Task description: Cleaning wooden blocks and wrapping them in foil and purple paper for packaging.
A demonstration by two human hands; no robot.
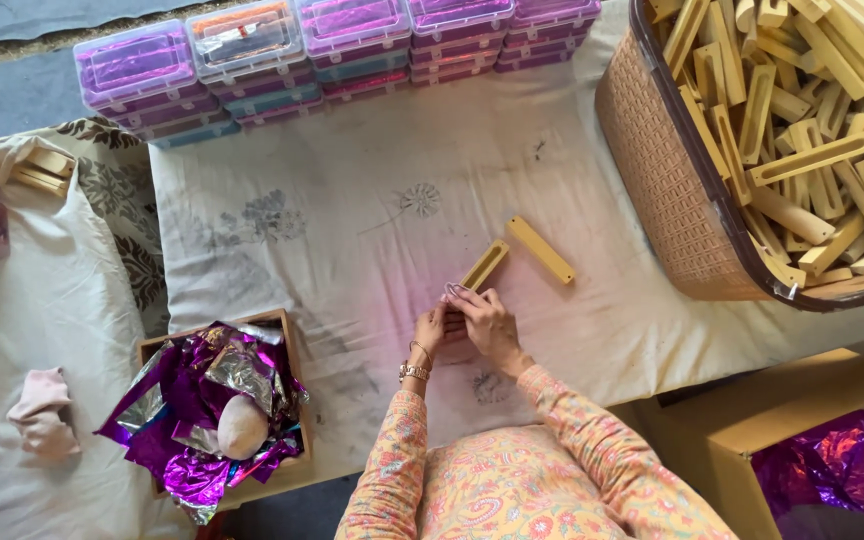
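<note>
Two hands are brought together at the near end of a slotted wooden strip (483, 267), pale yellow and long, which lies slanted on the stained white cloth (372, 230). The left hand (430, 328) and the right hand (480, 318) are pinched on something small and pinkish (452, 291) at that end; what it is cannot be told. Just beside the strip a second, plain yellow bar (541, 250) is laid, touching its far tip. At the left a wooden box (288, 330) is filled with crumpled purple and silver foil (192, 400). Along the far edge of the cloth, clear plastic cases (252, 55) with purple and orange lids are stacked in rows. At the right a brown woven basket (657, 170) is heaped with more yellow wooden pieces (812, 100).
</note>
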